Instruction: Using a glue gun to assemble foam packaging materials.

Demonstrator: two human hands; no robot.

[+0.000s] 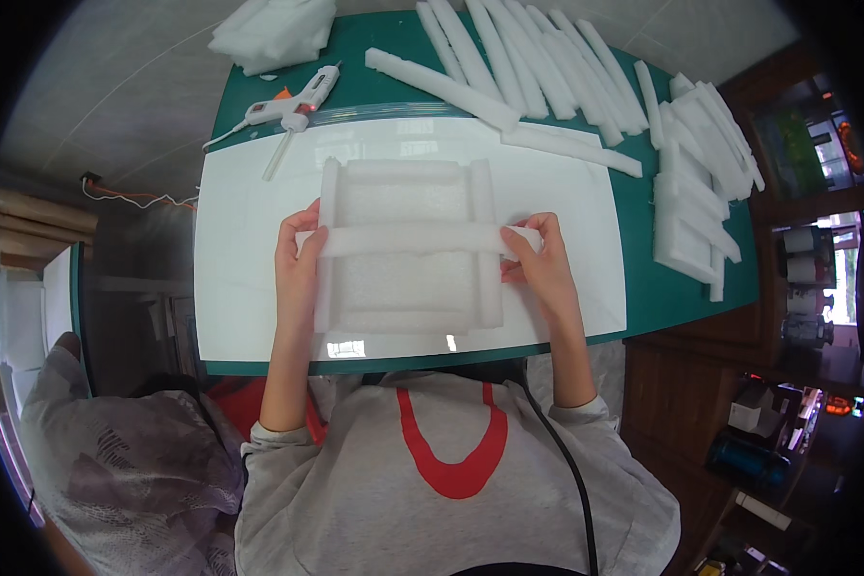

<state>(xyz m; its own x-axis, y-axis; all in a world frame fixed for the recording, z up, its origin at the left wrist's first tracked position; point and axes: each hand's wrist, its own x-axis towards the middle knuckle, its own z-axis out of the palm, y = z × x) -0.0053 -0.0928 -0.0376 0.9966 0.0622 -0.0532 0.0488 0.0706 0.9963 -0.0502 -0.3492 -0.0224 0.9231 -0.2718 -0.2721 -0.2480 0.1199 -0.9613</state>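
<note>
A white foam tray [398, 278] with raised strips along its edges lies on the white sheet in front of me. Across its middle runs a loose-looking foam strip [413, 239], whose ends reach past both side walls. My left hand [299, 242] pinches the strip's left end, thumb on top and fingers beyond the tray's wall. At the other end, my right hand [536, 252] grips the strip between thumb and fingers. Whether the strip rests on the walls or is held slightly above them I cannot tell.
Beyond the tray, a white glue gun [309, 99] lies with its cord leading left. Several foam strips [538, 67] cover the far side of the green table [595, 312]. Assembled foam pieces [686, 206] are stacked at right, and a foam bundle [274, 34] sits far left.
</note>
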